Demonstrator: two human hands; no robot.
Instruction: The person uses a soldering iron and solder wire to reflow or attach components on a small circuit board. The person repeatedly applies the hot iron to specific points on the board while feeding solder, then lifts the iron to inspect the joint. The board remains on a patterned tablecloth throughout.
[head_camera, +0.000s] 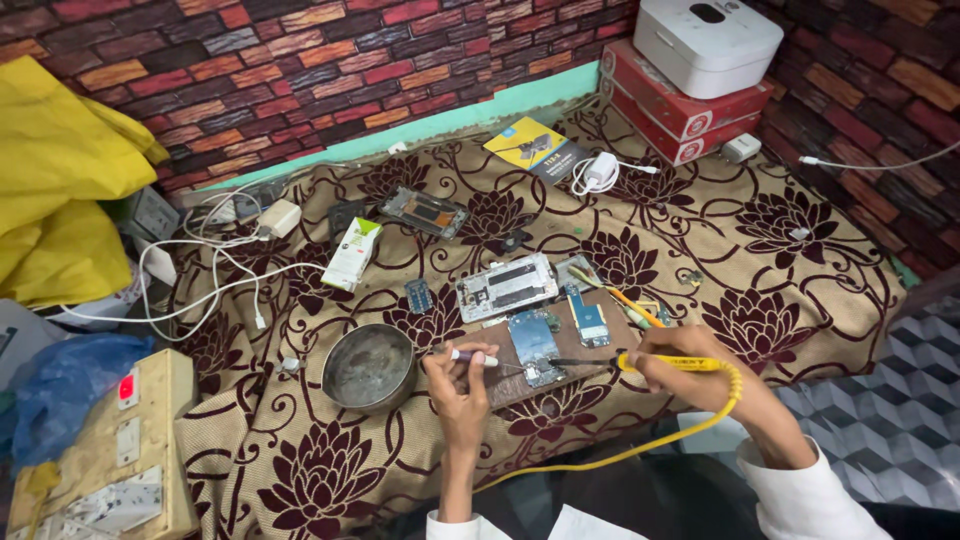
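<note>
While both hands work over the wooden board (520, 375), the circuit board (535, 348) lies on it between them, just ahead of the fingers. Right hand (690, 365) is closed round a yellow-handled soldering iron (640, 363); its dark tip points left & reaches the circuit board's right edge. A yellow cord (650, 440) runs from the handle back under the wrist. Left hand (458, 378) is closed on a small screwdriver-like tool (472, 355) w/ a purple-and-white handle, its thin tip aimed right toward the circuit board's left edge; can't tell if it touches.

Just left of the left hand sits a round metal bowl (368, 368), nearly touching the knuckles; inside looks dull & dark, contents can't be made out.

Behind the wooden board, on the floral-cloth worktop (760, 250): an opened phone frame (505, 286), a smaller blue board (588, 318) & an orange-handled tool (632, 305). Farther back lie another phone frame (425, 212), a white-and-green carton (352, 253) & a white charger (600, 170). Red boxes (675, 105) stacked at the rear carry a white device (705, 40). Far left, white cables (210, 270) tangle nr a switchboard (130, 440).
</note>
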